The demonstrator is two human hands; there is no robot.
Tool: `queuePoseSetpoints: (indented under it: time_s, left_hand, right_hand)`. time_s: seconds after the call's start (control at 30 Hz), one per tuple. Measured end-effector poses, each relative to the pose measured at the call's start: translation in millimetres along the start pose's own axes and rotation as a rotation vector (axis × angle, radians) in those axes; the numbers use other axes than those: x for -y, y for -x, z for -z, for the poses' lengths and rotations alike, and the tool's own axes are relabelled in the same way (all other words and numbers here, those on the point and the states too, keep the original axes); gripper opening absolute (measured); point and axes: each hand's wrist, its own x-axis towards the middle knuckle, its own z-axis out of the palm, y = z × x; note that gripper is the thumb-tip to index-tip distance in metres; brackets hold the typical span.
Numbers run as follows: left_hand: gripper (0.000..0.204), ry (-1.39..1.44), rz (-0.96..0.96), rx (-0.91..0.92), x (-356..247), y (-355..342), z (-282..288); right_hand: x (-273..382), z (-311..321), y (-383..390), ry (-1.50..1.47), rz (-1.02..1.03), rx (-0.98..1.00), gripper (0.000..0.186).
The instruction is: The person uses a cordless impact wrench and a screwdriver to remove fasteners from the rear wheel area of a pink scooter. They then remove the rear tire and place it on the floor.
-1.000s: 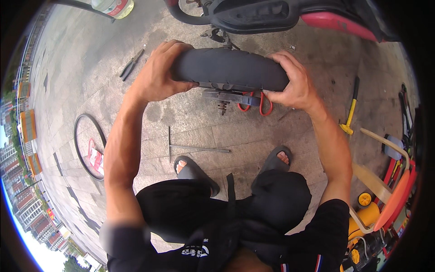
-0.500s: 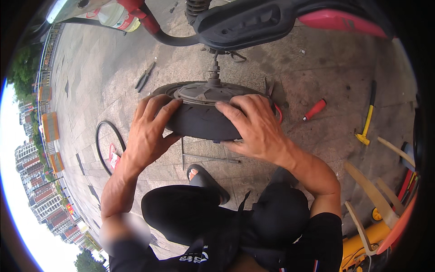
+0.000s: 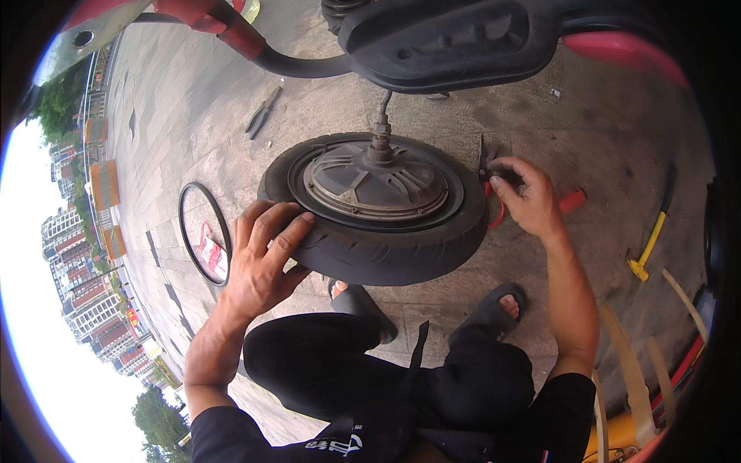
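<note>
A black scooter tyre (image 3: 386,258) is seated round a grey hub-motor wheel (image 3: 374,185), tilted with its axle upward. My left hand (image 3: 258,255) grips the tyre's near left edge, thumb low on the sidewall and fingers over the top. Just off the tyre's right edge is my right hand (image 3: 529,201), its fingers loosely curled with a gap to the thumb and nothing visible in them. Behind that hand, red-handled pliers (image 3: 496,212) lie on the ground, partly covered by the hand and tyre.
Above the wheel hangs a black scooter part (image 3: 448,46) beside a red-and-black frame tube (image 3: 247,38). Dark pliers (image 3: 263,114), a black rubber ring (image 3: 182,231), a red-handled screwdriver (image 3: 572,201) and a yellow-black hammer (image 3: 648,247) lie on the paving. My sandalled feet flank the near side.
My right hand has let go of the tyre and moved right. The wheel now tilts so more of its hub face shows. My left hand still holds the tyre.
</note>
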Motion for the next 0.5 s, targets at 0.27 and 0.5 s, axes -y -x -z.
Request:
queuePoseSetpoints:
  time_s: [0.27,0.5]
  left_hand:
    - [0.079,-0.014,-0.060,0.067,-26,-14,3]
    - [0.102,0.083,-0.155,0.036,-27,-33,10]
  right_hand:
    - [133,0,9,0.196,0.504,0.402,0.069]
    - [153,-25,55,0.599,0.430,0.138,0.075]
